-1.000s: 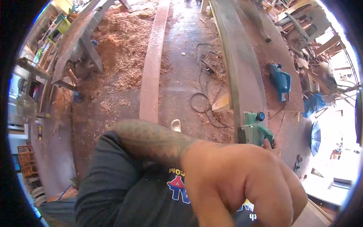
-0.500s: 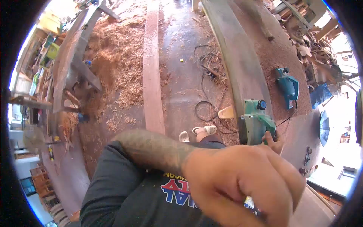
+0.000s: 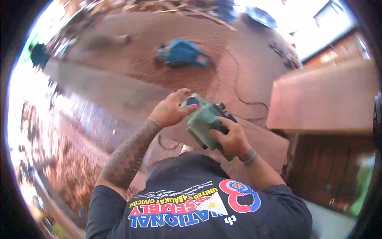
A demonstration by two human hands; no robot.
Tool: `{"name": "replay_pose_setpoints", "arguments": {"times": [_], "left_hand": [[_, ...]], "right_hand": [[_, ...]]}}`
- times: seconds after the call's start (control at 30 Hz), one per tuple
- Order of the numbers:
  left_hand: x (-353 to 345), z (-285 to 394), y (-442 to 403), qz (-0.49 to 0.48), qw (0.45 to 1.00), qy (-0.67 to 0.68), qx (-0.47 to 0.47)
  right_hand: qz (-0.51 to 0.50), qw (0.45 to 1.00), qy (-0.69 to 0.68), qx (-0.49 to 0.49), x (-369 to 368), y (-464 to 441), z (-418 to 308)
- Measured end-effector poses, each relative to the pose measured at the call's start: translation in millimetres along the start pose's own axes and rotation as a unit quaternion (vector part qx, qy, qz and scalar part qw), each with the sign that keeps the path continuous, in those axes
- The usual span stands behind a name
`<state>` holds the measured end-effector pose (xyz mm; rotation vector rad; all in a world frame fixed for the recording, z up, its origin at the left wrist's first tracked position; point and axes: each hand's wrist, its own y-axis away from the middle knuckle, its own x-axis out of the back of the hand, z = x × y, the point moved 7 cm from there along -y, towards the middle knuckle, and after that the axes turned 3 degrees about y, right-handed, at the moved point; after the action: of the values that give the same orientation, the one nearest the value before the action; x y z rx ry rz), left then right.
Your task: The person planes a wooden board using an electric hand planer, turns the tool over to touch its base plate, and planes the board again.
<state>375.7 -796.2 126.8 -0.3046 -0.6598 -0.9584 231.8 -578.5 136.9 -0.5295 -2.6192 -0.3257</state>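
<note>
1. At mid-view, I find the green power planer (image 3: 203, 125) in both hands; I cannot tell whether it touches the board (image 3: 264, 141).
2. Left hand (image 3: 172, 108), planer's ten o'clock: curled around its front knob (image 3: 192, 100).
3. Right hand (image 3: 234, 138), four o'clock: gripping its rear.
4. Blue planer (image 3: 183, 53), near eleven: lying apart.

left hand (image 3: 172, 109) and right hand (image 3: 234, 138) grip a green planer (image 3: 203, 124), blue planer (image 3: 183, 53) beyond

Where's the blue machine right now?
In the head view, the blue machine lies on sawdust at upper middle, beyond the left hand and green machine.
</note>
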Motion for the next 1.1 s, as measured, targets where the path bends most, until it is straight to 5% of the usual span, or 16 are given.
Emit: {"name": "replay_pose_setpoints", "arguments": {"times": [0.17, 0.27, 0.5, 0.57, 0.7, 0.83, 0.9, 1.1], "left_hand": [[-89.3, 48.1, -65.1, -0.304, 0.939, 0.118, 0.11], [-146.4, 72.2, -78.2, -0.397, 0.877, 0.218, 0.16], [-229.2, 206.9, -33.0, -0.499, 0.849, 0.167, -0.054], [-247.8, 238.6, -15.3, -0.487, 0.843, 0.122, -0.193], [-241.6, 282.4, 25.7, -0.458, 0.826, 0.123, -0.304], [-223.8, 278.2, 30.5, -0.433, 0.835, 0.1, -0.324], [-204.7, 262.5, 24.4, -0.405, 0.848, 0.099, -0.328], [-86.0, 149.9, -29.1, -0.306, 0.917, 0.162, -0.196]], "right_hand": [[0.1, 0.995, -0.007, -0.021, 34.5, 56.7, 16.9], [0.189, 0.981, 0.03, -0.039, 58.7, 104.7, 32.6], [0.374, 0.909, 0.085, -0.165, 59.0, 241.5, 20.9], [0.435, 0.877, 0.109, -0.173, 54.2, 276.2, 5.3], [0.496, 0.833, 0.161, -0.183, 36.6, 325.7, -12.5], [0.488, 0.828, 0.229, -0.153, 25.4, 309.6, -29.6], [0.48, 0.853, 0.158, -0.131, 16.8, 296.3, -14.5], [0.339, 0.928, 0.154, -0.017, 4.3, 163.6, -29.1]]}}
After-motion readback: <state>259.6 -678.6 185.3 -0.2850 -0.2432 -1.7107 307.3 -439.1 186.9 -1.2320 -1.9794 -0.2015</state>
